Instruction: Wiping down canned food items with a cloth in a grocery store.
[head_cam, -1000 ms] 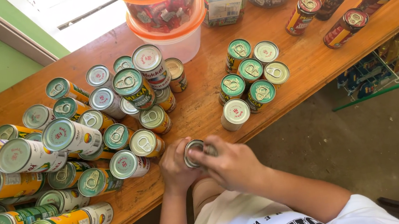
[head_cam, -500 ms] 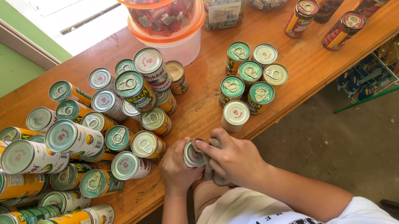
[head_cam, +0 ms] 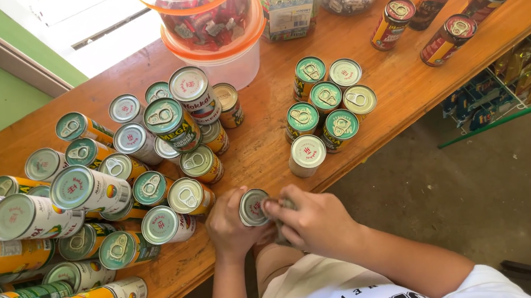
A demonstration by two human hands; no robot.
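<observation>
Person is standing at the near edge of the long wooden bench, holding a small round tin can with a silver lid just off that edge, lid up. Left hand is wrapping its fingers around the can's side, closed on it, steadying it. Right hand is curling against the can's other side, pinching what looks like a dark scrap of cloth; cannot tell exactly what it is. Can is being kept over the lap, apart from the rest.

A tidy upright cluster of green-lidded cans is standing mid-bench, near the front edge. A loose heap of orange and green cans is crowding the left end, many lying on their sides. Clear plastic tubs with orange lids are sitting at the far edge.
</observation>
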